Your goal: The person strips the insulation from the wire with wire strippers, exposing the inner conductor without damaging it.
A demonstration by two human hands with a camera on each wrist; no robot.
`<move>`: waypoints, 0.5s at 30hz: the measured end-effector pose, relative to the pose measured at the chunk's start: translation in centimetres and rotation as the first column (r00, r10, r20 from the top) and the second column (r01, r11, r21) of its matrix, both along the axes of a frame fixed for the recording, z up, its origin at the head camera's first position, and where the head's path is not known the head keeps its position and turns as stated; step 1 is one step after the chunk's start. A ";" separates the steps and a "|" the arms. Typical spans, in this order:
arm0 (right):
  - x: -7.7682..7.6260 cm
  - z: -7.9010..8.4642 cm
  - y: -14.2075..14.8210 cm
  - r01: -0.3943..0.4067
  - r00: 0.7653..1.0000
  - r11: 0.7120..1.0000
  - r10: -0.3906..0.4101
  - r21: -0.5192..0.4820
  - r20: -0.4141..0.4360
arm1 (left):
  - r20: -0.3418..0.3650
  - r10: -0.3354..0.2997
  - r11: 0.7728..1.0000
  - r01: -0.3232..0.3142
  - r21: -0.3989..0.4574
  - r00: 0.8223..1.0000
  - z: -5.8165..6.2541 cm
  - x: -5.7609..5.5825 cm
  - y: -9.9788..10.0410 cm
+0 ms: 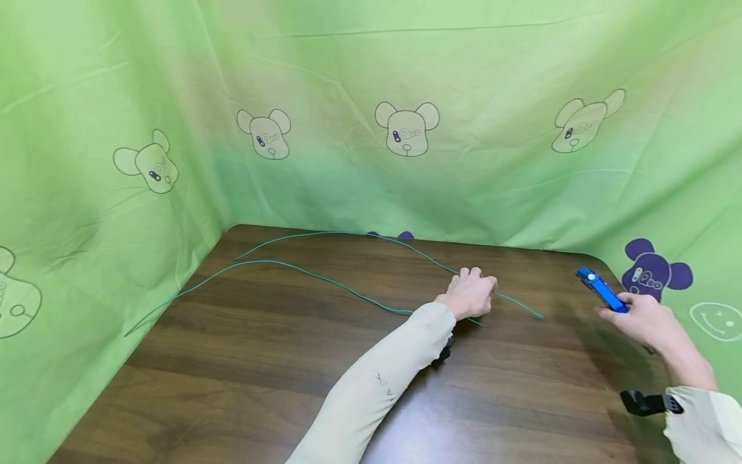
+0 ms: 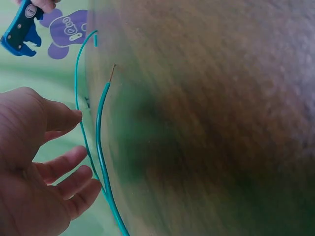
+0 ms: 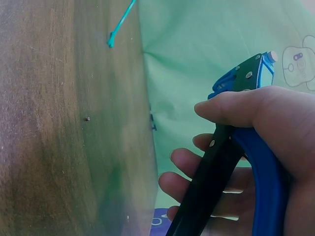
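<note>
My left hand [image 1: 468, 298] reaches over the right part of the table, above a teal wire [image 1: 342, 283]. In the left wrist view its thumb and fingers are parted, with nothing pinched between them. The nearer wire [image 2: 100, 132] passes beyond the fingertips and ends in a short bare copper tip [image 2: 112, 73]. Another teal strand [image 1: 424, 256] arcs behind it, its bent end [image 3: 111, 42] lying on the tabletop in the right wrist view. My right hand [image 1: 649, 325] grips a blue and black wire stripper [image 3: 268, 162] by its handles, raised at the table's right side.
The brown wooden table [image 1: 261, 386] fills the lower view. Green cloth [image 1: 330, 71] with printed bear heads hangs along the back and sides. A small dark speck [image 3: 87, 119] lies on the tabletop near the right hand.
</note>
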State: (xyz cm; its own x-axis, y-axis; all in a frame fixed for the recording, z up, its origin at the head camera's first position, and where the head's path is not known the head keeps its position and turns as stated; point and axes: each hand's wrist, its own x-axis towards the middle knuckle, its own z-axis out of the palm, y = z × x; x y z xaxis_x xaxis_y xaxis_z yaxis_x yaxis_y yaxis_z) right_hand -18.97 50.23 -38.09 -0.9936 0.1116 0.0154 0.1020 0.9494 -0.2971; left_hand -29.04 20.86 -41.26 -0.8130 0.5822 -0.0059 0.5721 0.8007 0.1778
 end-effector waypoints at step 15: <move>-0.1 0.1 -0.3 -0.001 1.000 1.000 0.001 -0.026 0.013 | -0.037 -0.039 0.998 0.037 -0.045 0.999 -0.4 0.5 0.8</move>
State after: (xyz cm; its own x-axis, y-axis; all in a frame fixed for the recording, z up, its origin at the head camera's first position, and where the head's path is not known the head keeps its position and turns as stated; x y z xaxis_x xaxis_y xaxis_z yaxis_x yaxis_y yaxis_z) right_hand -19.05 49.88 -37.99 -0.9939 0.1106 -0.0008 0.1050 0.9415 -0.3203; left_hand -28.57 21.70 -41.68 -0.7903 0.6127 -0.0022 0.6080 0.7847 0.1205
